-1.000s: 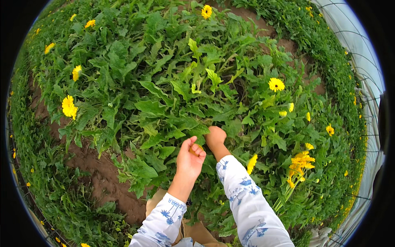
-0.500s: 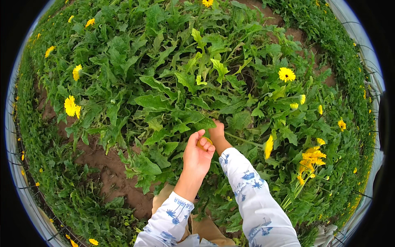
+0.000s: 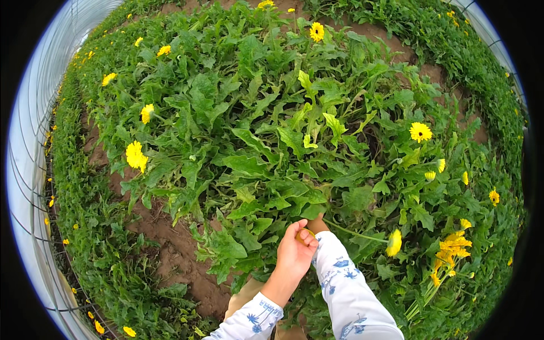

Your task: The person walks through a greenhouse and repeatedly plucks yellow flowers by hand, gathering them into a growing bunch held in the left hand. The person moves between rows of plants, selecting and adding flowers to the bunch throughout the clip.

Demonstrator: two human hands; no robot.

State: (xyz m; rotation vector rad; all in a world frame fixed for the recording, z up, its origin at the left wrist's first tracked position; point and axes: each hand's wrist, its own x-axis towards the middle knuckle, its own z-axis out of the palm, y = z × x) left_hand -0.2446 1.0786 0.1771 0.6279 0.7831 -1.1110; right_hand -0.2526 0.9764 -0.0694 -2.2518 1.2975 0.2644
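Note:
My left hand point(image 3: 296, 249) is closed with its fingers curled around what looks like a yellow flower point(image 3: 306, 233); only a yellow sliver shows past the fingers. Just beside it, my right hand point(image 3: 319, 224) reaches in among the green leaves point(image 3: 283, 198) at the base of a plant. Leaves and my left hand hide its fingers. A green stem runs from near the right hand out to a yellow gerbera point(image 3: 394, 242), which hangs sideways to the right of my sleeve.
A bunch of cut yellow gerberas point(image 3: 453, 247) lies on the foliage at the right. More blooms stand around, such as one gerbera point(image 3: 420, 132) and a pair point(image 3: 136, 156) at the left. Bare soil point(image 3: 181, 260) runs between rows, and plastic greenhouse sheeting point(image 3: 34, 187) curves along the left.
The view has shifted, so plants and hands appear lower and farther right. My right hand sits deeper in the leaves, with less of it showing. My left hand stays closed.

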